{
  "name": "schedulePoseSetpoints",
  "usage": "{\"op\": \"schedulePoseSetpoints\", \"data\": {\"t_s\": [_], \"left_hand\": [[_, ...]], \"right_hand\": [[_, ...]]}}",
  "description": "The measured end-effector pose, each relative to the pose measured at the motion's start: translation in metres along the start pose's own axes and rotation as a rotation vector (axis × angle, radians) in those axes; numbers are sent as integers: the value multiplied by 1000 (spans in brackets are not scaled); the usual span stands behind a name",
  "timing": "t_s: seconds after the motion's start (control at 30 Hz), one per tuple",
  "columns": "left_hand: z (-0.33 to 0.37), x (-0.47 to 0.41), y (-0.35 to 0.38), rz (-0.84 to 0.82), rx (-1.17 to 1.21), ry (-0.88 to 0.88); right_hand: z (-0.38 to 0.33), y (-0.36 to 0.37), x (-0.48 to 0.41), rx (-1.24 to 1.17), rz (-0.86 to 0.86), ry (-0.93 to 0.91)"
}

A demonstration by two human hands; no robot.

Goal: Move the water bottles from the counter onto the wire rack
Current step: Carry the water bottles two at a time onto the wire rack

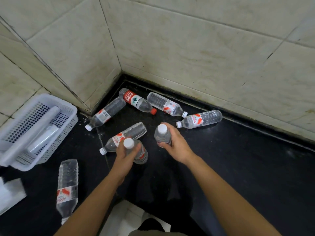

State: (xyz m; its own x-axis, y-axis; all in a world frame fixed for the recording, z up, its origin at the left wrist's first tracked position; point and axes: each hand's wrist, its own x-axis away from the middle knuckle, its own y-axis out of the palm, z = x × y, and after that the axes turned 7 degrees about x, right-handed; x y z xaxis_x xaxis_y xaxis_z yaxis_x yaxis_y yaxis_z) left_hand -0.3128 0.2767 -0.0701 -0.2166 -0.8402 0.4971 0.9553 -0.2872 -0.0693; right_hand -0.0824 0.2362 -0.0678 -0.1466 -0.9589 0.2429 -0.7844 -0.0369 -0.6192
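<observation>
Gripping one upright bottle each: left hand (125, 155) on near bottle (138, 150), right hand (173, 142) on another (162, 135). Six more lie scattered on black table (238, 167).

two bare forearms, no sleeves, left hand (125, 155), right hand (177, 143)

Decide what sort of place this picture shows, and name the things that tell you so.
Probably a kitchen or utility corner: a black counter meets stained tiled walls, with a white plastic basket at the left. Water bottles lie scattered on it.
</observation>
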Motion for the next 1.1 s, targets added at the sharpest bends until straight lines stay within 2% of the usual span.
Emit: {"op": "schedulePoseSetpoints", "data": {"t_s": [0.23, 0.4, 0.53, 0.7, 0.8, 0.97, 1.1], "left_hand": [[-4, 4, 2, -317, -378, 137], [-16, 8, -16, -204, -464, 284], [-20, 5, -6, -47, -372, 332], [-14, -1, 13, -64, -302, 205], [-7, -5, 16, -77, -307, 207], [25, 21, 53, -153, -301, 228], [58, 71, 123, -349, -203, 314]], "right_hand": [[23, 4, 42, -141, 259, 201], [32, 21, 105, -125, 311, 228], [37, 37, 119, -119, 377, 172], [32, 35, 105, -174, 449, 295], [22, 30, 115, -244, 479, 327], [29, 10, 182, -351, 606, 365], [32, -35, 259, -358, 763, 347]]}}
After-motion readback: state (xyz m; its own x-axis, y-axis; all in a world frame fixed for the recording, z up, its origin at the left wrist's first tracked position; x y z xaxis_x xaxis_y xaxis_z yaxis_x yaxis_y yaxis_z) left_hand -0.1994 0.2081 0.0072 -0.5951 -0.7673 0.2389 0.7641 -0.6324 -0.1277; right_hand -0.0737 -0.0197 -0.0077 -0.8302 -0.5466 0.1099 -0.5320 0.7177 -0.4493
